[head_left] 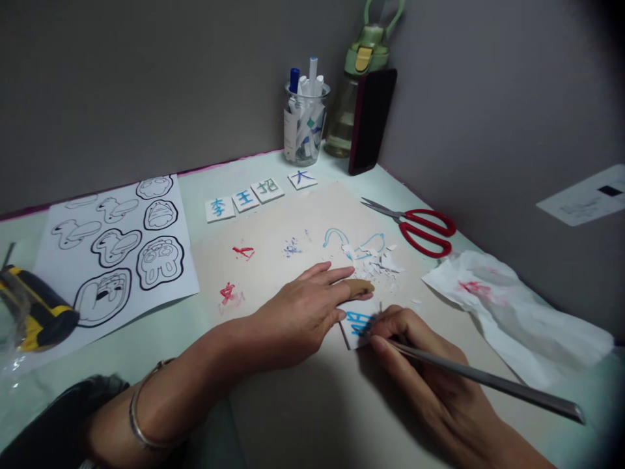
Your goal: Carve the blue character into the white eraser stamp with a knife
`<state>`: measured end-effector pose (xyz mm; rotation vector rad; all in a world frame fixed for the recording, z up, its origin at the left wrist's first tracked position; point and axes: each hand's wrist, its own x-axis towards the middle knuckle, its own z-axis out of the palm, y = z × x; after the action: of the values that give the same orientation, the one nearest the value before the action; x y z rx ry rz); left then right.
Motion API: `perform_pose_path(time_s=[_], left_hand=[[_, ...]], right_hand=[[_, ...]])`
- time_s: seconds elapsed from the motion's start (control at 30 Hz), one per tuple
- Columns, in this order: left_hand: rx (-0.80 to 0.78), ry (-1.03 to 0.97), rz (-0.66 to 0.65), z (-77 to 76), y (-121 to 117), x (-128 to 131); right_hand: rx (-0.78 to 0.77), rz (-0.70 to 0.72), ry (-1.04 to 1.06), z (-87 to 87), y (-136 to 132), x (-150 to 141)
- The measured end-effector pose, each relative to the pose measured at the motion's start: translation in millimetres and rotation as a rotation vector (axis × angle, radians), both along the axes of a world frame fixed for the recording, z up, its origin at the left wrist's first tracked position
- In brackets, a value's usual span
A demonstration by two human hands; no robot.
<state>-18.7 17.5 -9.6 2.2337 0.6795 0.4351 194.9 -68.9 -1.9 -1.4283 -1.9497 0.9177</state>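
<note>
Partway through, by my read: the small white square tile with blue strokes [359, 324], lower right of centre, is marked up and under your tool. Your left hand [303, 309] lies flat, fingers spread wide, thumb at the tile's edge; your right hand [415, 345] has its fingers pinched around a long slim grey metal tool [488, 375], tip at the tile, exact contact hidden. Thin white shavings [378, 266] heaped just above it on the beige board [263, 280] suggest some cutting is done; how much is left can't be told, strokes half covered. Four other white character tiles [268, 189] sit along upper centre on the pale green counter [268, 170]; can't tell if you've finished those. Red print-like marks [243, 251] left of centre on the board. Containers: clear round jar [290, 133], upper centre, packed with white and blue markers [313, 68]; clear bottle with green lid [339, 117] to its right, seemingly part filled with pale liquid [338, 137], partly behind a black phone [374, 120].
</note>
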Motion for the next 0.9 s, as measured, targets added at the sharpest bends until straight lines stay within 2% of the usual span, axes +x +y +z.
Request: perform_pose_path(time_s=[0.9], left_hand=[[0.0, 0.008, 0.005, 0.5, 0.2, 0.7]], right_hand=[[-0.017, -0.002, 0.016, 1.1, -1.5, 1.9]])
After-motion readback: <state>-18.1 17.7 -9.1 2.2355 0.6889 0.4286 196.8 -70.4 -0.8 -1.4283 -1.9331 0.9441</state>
